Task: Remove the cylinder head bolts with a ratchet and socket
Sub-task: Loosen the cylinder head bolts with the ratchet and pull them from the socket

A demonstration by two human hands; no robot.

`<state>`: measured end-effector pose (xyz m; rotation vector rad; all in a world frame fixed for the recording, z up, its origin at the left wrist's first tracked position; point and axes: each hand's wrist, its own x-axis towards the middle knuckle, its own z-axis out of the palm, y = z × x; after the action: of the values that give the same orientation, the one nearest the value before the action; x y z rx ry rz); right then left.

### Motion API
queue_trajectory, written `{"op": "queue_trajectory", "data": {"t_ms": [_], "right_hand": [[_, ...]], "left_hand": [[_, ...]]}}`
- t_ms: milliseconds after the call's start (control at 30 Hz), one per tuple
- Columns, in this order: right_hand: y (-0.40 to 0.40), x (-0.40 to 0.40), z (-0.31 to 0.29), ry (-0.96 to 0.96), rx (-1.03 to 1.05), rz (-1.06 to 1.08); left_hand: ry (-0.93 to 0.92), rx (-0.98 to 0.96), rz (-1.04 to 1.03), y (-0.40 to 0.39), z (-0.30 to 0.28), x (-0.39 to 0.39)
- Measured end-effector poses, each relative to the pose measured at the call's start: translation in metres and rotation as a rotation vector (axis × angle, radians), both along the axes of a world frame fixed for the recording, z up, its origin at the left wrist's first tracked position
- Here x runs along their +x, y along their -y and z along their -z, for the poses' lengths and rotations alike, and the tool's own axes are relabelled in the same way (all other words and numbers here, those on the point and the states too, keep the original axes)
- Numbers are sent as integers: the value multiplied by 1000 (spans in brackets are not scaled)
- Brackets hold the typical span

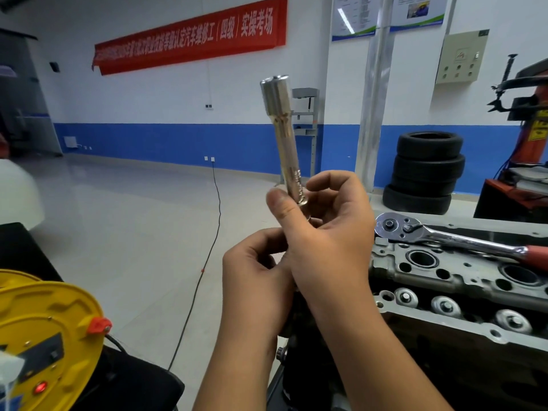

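A long chrome socket [284,137] stands nearly upright in front of the person, its wide end up, its lower end pinched between the thumb and curled fingers of the right hand [326,229]; stamped markings run along its lower shaft but are too small to read. The left hand [255,262] sits just below and against the right, fingers curled in at the socket's base, though whether they grip anything there cannot be told. To the right, the ratchet [444,237] with a red grip lies across the top of the cylinder head [444,280]; the bolts cannot be made out. Beyond is a glossy grey floor [133,221] with a black cable [207,247] trailing to a wall socket, white walls with a blue lower band, and a stack of tyres [427,170]. A red banner [189,37] carries white Chinese characters, partly legible: 汽车维修工(四级)实操考场. A yellow cable reel [44,336] sits at lower left
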<state>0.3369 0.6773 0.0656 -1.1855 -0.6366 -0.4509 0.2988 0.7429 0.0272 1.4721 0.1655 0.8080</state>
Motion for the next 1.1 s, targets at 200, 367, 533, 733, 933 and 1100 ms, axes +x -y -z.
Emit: {"op": "queue_trajectory", "data": {"t_ms": [200, 367, 533, 733, 933, 1100], "right_hand": [[-1, 3, 1, 3, -51, -89], [0, 1, -1, 0, -5, -48], [1, 2, 1, 7, 43, -27], [1, 2, 0, -23, 3, -85], [3, -1, -1, 10, -10, -87], [2, -2, 0, -27, -45, -91]], "left_hand": [[-19, 22, 110, 1, -3, -1], [-19, 91, 43, 5, -3, -1], [2, 57, -2, 5, -4, 0], [49, 38, 25, 7, -6, -2], [25, 56, 37, 5, -4, -3], [28, 62, 12, 7, -5, -1]]}}
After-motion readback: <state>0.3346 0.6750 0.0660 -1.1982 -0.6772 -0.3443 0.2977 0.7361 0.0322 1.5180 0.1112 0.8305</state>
